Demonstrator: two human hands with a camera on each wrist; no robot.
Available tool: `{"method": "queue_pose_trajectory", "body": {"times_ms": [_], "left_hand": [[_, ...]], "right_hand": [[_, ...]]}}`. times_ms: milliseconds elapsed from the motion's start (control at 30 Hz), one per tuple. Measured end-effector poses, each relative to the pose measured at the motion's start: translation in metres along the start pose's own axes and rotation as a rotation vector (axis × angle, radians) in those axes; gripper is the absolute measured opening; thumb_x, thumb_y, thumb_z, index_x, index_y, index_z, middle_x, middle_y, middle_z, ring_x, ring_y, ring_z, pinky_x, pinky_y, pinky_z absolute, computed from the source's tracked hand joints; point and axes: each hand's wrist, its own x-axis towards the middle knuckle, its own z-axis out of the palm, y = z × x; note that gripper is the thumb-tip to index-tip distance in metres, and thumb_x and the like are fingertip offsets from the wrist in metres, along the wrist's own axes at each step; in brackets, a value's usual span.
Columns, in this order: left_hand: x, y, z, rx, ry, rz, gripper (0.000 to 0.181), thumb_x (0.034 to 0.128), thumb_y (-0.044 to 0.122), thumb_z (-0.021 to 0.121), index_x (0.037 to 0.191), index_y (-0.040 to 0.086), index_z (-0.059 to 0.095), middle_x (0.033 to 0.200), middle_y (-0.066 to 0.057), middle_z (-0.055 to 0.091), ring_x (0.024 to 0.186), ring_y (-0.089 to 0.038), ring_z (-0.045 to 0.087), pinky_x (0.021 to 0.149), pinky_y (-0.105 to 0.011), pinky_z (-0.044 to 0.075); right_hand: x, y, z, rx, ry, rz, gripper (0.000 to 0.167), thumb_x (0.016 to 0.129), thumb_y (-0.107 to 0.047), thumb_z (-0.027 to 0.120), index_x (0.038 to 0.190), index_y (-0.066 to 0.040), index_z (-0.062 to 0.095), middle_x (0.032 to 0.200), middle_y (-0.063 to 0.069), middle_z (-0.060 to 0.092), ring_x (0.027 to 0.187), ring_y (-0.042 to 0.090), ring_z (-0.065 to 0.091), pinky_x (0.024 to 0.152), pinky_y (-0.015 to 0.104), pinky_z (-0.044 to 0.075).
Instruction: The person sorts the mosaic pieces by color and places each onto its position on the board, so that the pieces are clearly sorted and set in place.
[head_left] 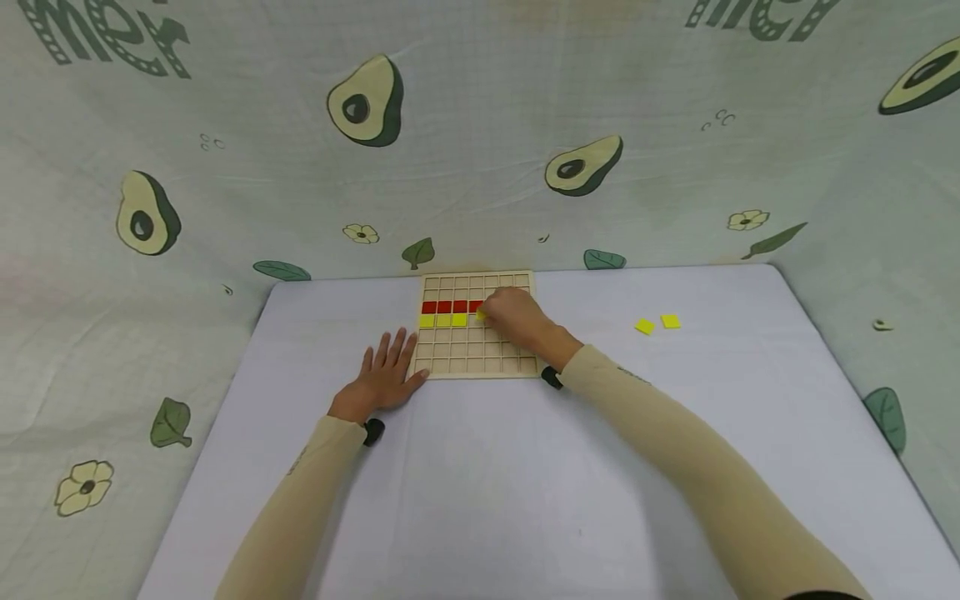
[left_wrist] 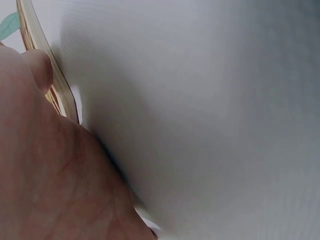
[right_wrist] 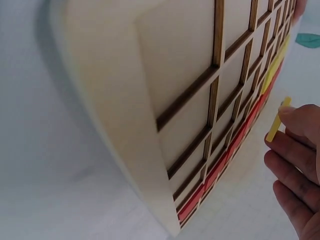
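Observation:
A pale wooden grid board (head_left: pixel 472 364) lies near the far edge of the table. One row of its cells holds several red tiles (head_left: pixel 446 307), partly covered by the right hand. In the row just nearer, 3 yellow tiles (head_left: pixel 443 320) fill the left cells. My right hand (head_left: pixel 516 317) is over the board, pinching a yellow square tile (right_wrist: pixel 278 120) between thumb and index finger; the right wrist view shows it raised off the grid. My left hand (head_left: pixel 384 379) rests with spread, straight fingers at the board's lower left corner, its thumb against the edge.
Two loose yellow tiles, a tilted one (head_left: pixel 644 326) and another (head_left: pixel 671 321), lie on the white table (head_left: pixel 480 483) to the right of the board. A cloth printed with avocados (head_left: pixel 365 100) hangs behind the table and along its sides.

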Motion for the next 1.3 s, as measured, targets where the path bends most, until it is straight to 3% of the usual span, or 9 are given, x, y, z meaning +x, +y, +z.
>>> {"method": "queue_pose_trajectory", "body": {"times_ms": [133,333,1300], "left_hand": [[-0.001,0.003,-0.001,0.010,-0.005,-0.003,0.083,0.1117,0.051,0.037,0.170,0.008,-0.004,0.176,-0.018,-0.016,0.161,-0.042,-0.018,0.127,-0.062,-0.011],[-0.004,0.007,-0.005,0.000,-0.008,0.000,0.082,0.1120,0.050,0.038,0.170,0.008,-0.002,0.177,-0.017,-0.014,0.162,-0.041,-0.017,0.127,-0.062,-0.011],[0.003,-0.001,0.002,0.010,-0.008,-0.010,0.083,0.1121,0.050,0.037,0.170,0.008,-0.006,0.176,-0.017,-0.018,0.161,-0.041,-0.020,0.127,-0.062,-0.012]], "right_hand": [[0.002,-0.004,0.001,0.011,-0.003,0.001,0.008,0.098,-0.004,0.074,0.096,-0.005,0.082,0.092,0.007,0.080,0.089,0.025,0.073,0.083,0.039,0.060],[0.003,-0.006,0.005,0.020,0.004,-0.011,0.013,0.098,0.001,0.070,0.095,-0.005,0.081,0.091,0.007,0.079,0.090,0.025,0.072,0.085,0.037,0.059],[0.011,-0.009,0.019,-0.068,-0.029,-0.013,0.010,0.101,-0.007,0.072,0.099,-0.005,0.081,0.092,0.007,0.079,0.085,0.023,0.072,0.084,0.032,0.060]]}}
